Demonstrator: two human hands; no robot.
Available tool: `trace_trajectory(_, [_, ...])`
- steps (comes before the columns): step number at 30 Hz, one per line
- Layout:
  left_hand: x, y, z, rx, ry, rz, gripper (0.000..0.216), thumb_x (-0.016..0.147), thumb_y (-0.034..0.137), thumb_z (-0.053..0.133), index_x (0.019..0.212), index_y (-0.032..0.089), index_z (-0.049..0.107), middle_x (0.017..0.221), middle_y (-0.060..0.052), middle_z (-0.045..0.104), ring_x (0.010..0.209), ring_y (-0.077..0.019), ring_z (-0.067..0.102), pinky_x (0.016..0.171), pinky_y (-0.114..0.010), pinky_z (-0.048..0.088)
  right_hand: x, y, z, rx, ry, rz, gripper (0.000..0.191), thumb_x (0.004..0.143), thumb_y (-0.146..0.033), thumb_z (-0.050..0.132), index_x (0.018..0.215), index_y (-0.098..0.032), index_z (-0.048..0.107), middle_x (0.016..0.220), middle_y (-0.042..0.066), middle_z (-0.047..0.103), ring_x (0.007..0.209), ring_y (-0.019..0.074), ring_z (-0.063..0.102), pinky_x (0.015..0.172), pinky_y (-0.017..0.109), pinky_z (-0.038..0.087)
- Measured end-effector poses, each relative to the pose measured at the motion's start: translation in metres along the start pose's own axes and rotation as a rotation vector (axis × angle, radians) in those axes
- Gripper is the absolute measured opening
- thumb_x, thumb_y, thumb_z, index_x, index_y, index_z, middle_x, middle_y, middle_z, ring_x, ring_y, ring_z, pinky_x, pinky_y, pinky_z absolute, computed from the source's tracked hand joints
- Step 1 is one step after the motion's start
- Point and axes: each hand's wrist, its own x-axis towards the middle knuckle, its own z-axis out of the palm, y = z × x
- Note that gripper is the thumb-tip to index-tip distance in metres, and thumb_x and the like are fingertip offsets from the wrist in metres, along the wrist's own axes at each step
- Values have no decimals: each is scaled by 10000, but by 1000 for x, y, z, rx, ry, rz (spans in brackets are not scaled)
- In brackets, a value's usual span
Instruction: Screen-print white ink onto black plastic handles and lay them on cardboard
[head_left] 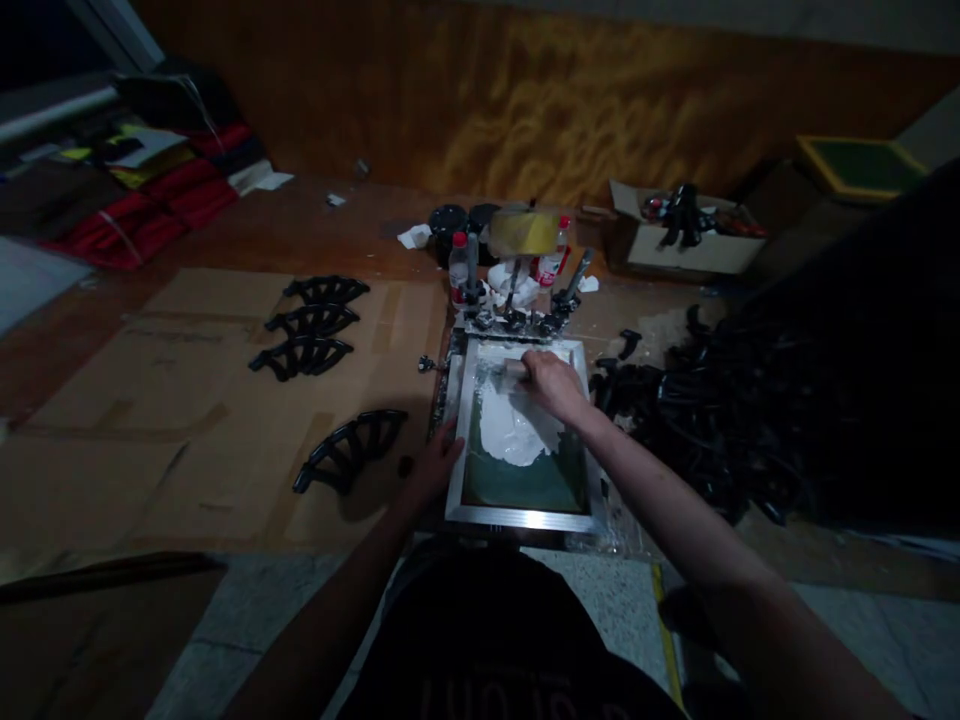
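Note:
My right hand (pixel 555 382) is closed around a small squeegee (pixel 514 372), mostly hidden by my fingers, near the far end of a screen printing frame (pixel 525 519). Thick white ink (pixel 517 430) covers much of the green mesh (pixel 517 490) inside the metal frame, which lies flat. At its left side, my left hand (pixel 441 458) grips the edge, thumb on the rim; the other fingers are dark and partly hidden. Clamps (pixel 514 318) join the frame's far end to its stand.
Several curved black parts (pixel 352 448) lie on cardboard (pixel 187 400) to the left. A heap of black pieces (pixel 705 420) spreads at the right. Behind the frame stand bottles (pixel 458 268) and black tubs (pixel 448 222). A filled carton (pixel 686 250) sits back right; red fabric (pixel 142 215) lies back left.

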Motion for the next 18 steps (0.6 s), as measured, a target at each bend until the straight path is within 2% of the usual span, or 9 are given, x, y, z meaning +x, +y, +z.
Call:
trace_trajectory(3, [5, -9, -1, 11, -12, 1, 568, 912, 410, 520, 1423, 162, 498, 1223, -122, 708, 1069, -252, 683, 949, -398, 538, -21, -16, 11, -87, -201, -43, 244, 943, -219, 498, 1129, -163, 646, 1097, 134, 692, 995, 260, 639, 803, 314, 478])
trace_trajectory(6, [6, -10, -1, 31, 12, 8, 543, 905, 373, 541, 1408, 167, 518, 1307, -125, 672, 1157, -261, 650, 1016, -411, 501, -53, -14, 16, -119, -271, -294, 267, 953, -130, 435, 1116, -150, 646, 1108, 140, 686, 1017, 239, 627, 800, 305, 465])
trace_trajectory(9, [4, -8, 0, 40, 40, 8, 527, 902, 365, 545, 1390, 169, 537, 1317, -125, 667, 1174, -263, 642, 1033, -419, 489, -66, -8, 10, -69, -345, -508, 231, 915, -119, 504, 1082, -171, 656, 1085, 101, 694, 1010, 216, 619, 794, 290, 450])
trace_trajectory(11, [2, -5, 0, 35, 47, 7, 530, 904, 375, 536, 1395, 174, 534, 1261, -119, 696, 1113, -257, 668, 990, -411, 515, -65, -7, 8, -44, -314, -493, 185, 887, -142, 556, 1030, -184, 665, 1030, 79, 699, 982, 215, 619, 769, 286, 442])
trace_trajectory(14, [0, -2, 0, 18, 42, -7, 551, 900, 401, 527, 1397, 162, 529, 1144, -118, 735, 984, -252, 701, 877, -395, 558, -67, -10, 16, -52, -155, -381, 177, 911, -163, 534, 1027, -170, 667, 1011, 104, 691, 975, 232, 609, 771, 307, 443])
trace_trajectory(16, [-1, -1, 0, 10, 42, -9, 569, 890, 413, 532, 1390, 140, 531, 1103, -124, 739, 940, -251, 702, 830, -383, 564, -77, -11, 27, -42, -111, -408, 222, 926, -141, 500, 1077, -158, 662, 1056, 129, 682, 972, 232, 603, 782, 317, 450])
trace_trajectory(18, [-2, 1, 0, 12, 57, -5, 582, 880, 419, 540, 1383, 126, 534, 1085, -126, 738, 933, -247, 699, 823, -373, 560, -86, -10, 34, 3, -138, -468, 236, 919, -129, 502, 1086, -161, 666, 1064, 129, 682, 960, 224, 607, 782, 312, 457])
